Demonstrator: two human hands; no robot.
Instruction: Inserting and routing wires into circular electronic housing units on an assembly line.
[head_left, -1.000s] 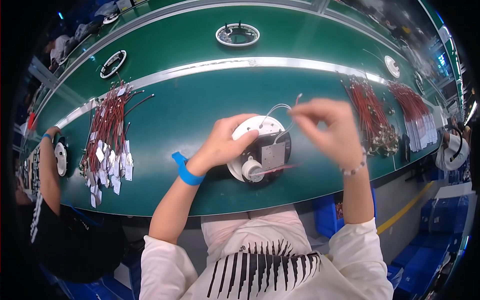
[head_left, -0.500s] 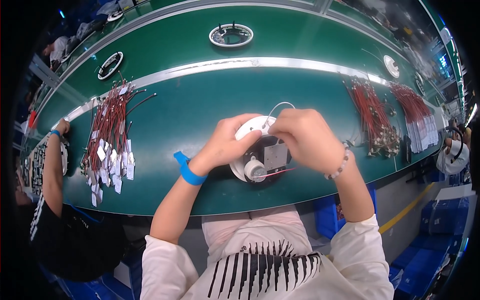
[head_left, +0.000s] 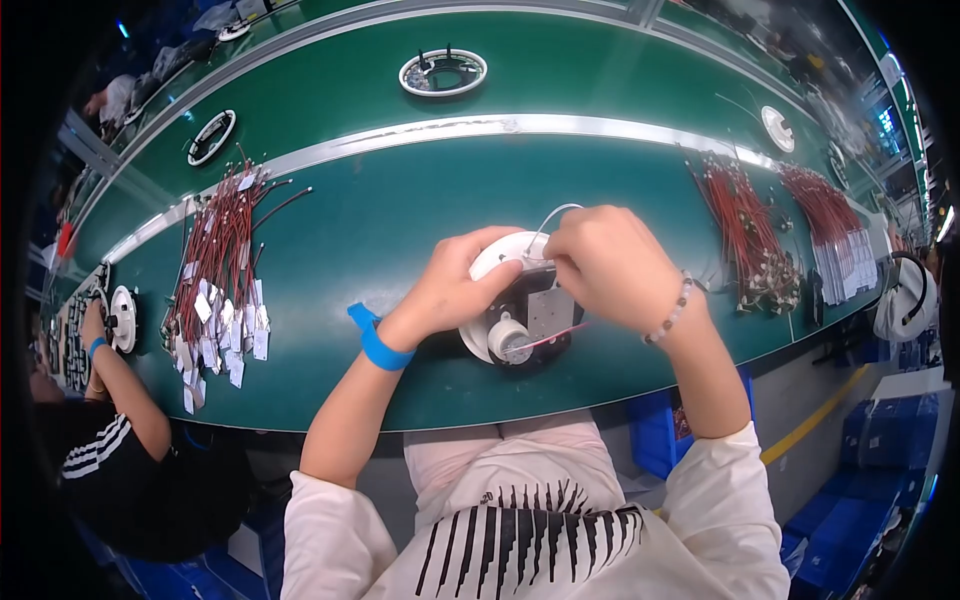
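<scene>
A round white housing (head_left: 478, 337) with a black inner part rests on the green table in front of me. It carries a white cylindrical part (head_left: 508, 338), a flat silver metal box (head_left: 548, 312) and a thin red-and-white wire (head_left: 560, 336). My left hand (head_left: 465, 285) grips the housing's upper left rim, thumb across its face. Over the upper right edge, my right hand (head_left: 612, 268) has its fingers pinched at a white cable (head_left: 552, 212) that arches out of the housing. The fingertips hide the cable's end.
Red wire bundles with white tags (head_left: 215, 290) lie at left, more wire bundles (head_left: 745, 235) at right. Beyond a pale rail, a green belt carries a white ring-shaped unit (head_left: 443, 73). A co-worker's arm (head_left: 130, 390) reaches in at far left. Blue bins (head_left: 655, 430) stand below the table edge.
My right hand has lifted and turned slightly at the cable; my left hand keeps its hold. Ring units on the belt have shifted left. The co-worker's arm has moved, showing a white round part.
</scene>
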